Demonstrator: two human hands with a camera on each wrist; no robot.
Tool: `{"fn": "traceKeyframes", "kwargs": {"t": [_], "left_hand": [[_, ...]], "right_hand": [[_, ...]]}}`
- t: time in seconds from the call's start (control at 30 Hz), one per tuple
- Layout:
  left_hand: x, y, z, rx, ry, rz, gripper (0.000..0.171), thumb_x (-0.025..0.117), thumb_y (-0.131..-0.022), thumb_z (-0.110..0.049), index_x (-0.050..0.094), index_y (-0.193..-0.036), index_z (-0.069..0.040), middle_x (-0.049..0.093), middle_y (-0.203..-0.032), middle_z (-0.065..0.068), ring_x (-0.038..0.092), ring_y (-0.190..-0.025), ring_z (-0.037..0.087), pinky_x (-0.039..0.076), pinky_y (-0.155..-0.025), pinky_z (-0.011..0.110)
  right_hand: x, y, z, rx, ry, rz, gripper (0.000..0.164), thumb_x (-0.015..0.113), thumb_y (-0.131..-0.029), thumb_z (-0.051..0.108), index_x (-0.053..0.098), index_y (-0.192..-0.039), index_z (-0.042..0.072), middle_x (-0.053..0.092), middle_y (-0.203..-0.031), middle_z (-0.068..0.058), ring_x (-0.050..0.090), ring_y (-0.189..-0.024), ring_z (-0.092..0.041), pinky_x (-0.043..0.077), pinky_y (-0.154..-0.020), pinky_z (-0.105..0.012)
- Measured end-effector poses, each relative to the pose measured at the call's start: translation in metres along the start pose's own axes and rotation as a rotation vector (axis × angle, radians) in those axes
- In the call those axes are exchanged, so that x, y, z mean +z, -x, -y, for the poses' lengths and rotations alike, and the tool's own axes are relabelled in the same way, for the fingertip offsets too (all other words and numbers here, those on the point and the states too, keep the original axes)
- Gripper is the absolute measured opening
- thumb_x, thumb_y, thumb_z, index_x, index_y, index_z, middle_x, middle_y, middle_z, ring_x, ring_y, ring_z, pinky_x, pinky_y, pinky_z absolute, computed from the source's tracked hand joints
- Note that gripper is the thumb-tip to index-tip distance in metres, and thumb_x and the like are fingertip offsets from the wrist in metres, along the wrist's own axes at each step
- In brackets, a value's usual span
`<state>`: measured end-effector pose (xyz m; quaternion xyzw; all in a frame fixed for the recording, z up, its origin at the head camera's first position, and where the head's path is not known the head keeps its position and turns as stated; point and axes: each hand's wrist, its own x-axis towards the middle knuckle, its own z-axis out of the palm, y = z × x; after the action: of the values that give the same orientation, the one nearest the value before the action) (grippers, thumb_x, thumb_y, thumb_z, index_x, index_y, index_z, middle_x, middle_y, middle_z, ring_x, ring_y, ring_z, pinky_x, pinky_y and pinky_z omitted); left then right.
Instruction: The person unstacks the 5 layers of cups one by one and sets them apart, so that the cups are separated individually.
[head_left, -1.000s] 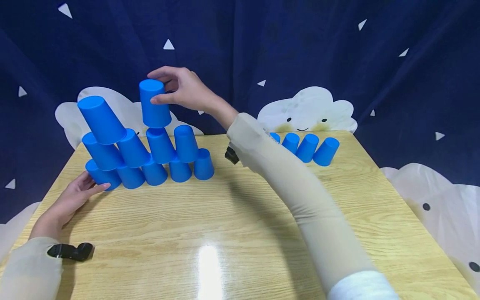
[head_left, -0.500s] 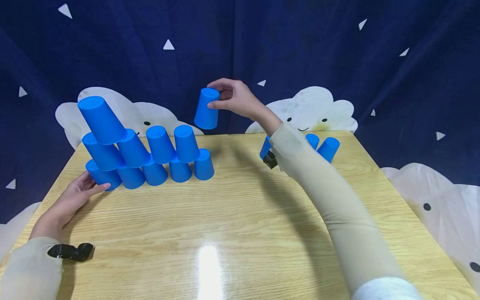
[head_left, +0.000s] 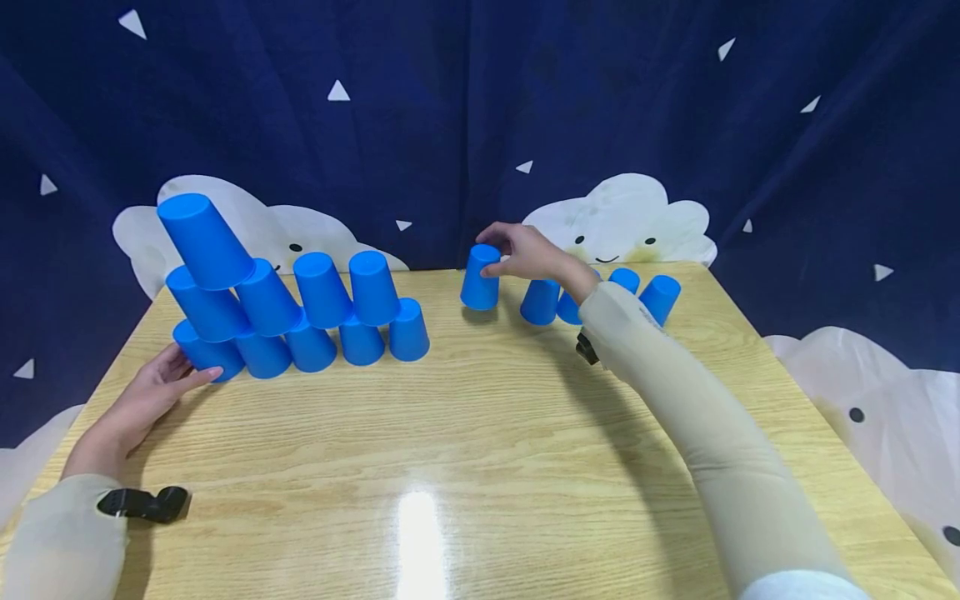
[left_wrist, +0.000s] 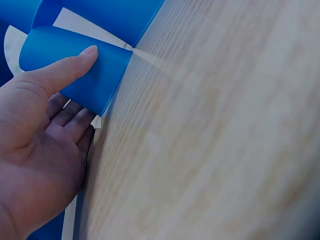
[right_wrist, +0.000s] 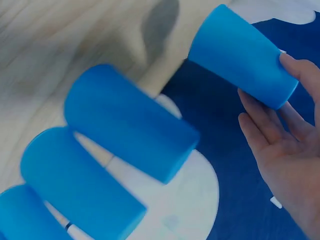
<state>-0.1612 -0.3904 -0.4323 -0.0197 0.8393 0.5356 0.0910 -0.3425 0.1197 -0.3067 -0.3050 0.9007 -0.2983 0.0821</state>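
At the left end of the bottom row, my left hand (head_left: 152, 389) holds an upside-down blue cup (head_left: 206, 352), its thumb on the near side and the other fingers behind. The left wrist view shows the same left hand (left_wrist: 45, 125) around that cup (left_wrist: 95, 72). Several inverted cups form the stepped stack, with a single cup (head_left: 206, 242) on top. Farther right, my right hand (head_left: 528, 252) pinches another upside-down cup (head_left: 480, 279) near its base. In the right wrist view this cup (right_wrist: 240, 55) appears just off the wooden table.
Right of the held cup stands a row of inverted blue cups (head_left: 540, 302), partly hidden by the right sleeve (head_left: 697, 425). Behind the wooden table (head_left: 360, 467) hangs a dark blue curtain (head_left: 420, 100) with white clouds.
My right hand has lifted the cup away from above the stack's second row and carried it right and down, close to the tabletop. My left hand has stayed put.
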Motion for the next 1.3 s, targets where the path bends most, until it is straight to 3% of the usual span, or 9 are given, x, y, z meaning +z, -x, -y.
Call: {"fn": "traceKeyframes", "kwargs": {"t": [0.33,0.97,1.13,1.3], "left_hand": [[0.0,0.0,0.002,0.011,0.005,-0.003,0.083,0.052,-0.103,-0.032,-0.011,-0.156,-0.019,-0.007,-0.16,0.023,-0.005,-0.144,0.045,0.001,-0.109,0.071],[0.001,0.0,0.003,0.003,-0.003,-0.003,0.084,0.052,-0.102,-0.034,-0.011,-0.156,-0.018,-0.006,-0.16,0.023,-0.004,-0.143,0.048,0.001,-0.108,0.072],[0.001,0.001,0.003,0.007,-0.005,-0.008,0.084,0.052,-0.102,-0.034,-0.011,-0.157,-0.019,-0.006,-0.16,0.021,-0.004,-0.143,0.047,0.001,-0.108,0.072],[0.0,0.001,0.003,0.014,-0.001,-0.009,0.083,0.052,-0.102,-0.033,-0.01,-0.157,-0.022,-0.006,-0.161,0.018,-0.004,-0.144,0.045,0.0,-0.109,0.071]], "right_hand": [[0.006,0.014,-0.019,0.032,0.148,0.055,0.047,0.081,-0.081,0.016,0.061,-0.12,0.0,0.065,-0.114,-0.016,0.063,-0.106,-0.032,0.051,-0.093,-0.037],[0.008,0.017,-0.031,0.055,0.176,0.078,0.05,0.083,-0.08,0.016,0.06,-0.122,-0.002,0.064,-0.119,-0.017,0.062,-0.11,-0.034,0.05,-0.097,-0.042],[0.001,0.012,-0.02,0.024,0.113,0.051,0.054,0.082,-0.081,0.018,0.058,-0.125,-0.005,0.062,-0.124,-0.021,0.061,-0.114,-0.035,0.049,-0.098,-0.042],[-0.004,-0.005,0.013,-0.026,0.035,0.004,0.052,0.078,-0.086,0.021,0.058,-0.128,-0.002,0.06,-0.128,-0.018,0.059,-0.117,-0.029,0.047,-0.101,-0.038]]}}
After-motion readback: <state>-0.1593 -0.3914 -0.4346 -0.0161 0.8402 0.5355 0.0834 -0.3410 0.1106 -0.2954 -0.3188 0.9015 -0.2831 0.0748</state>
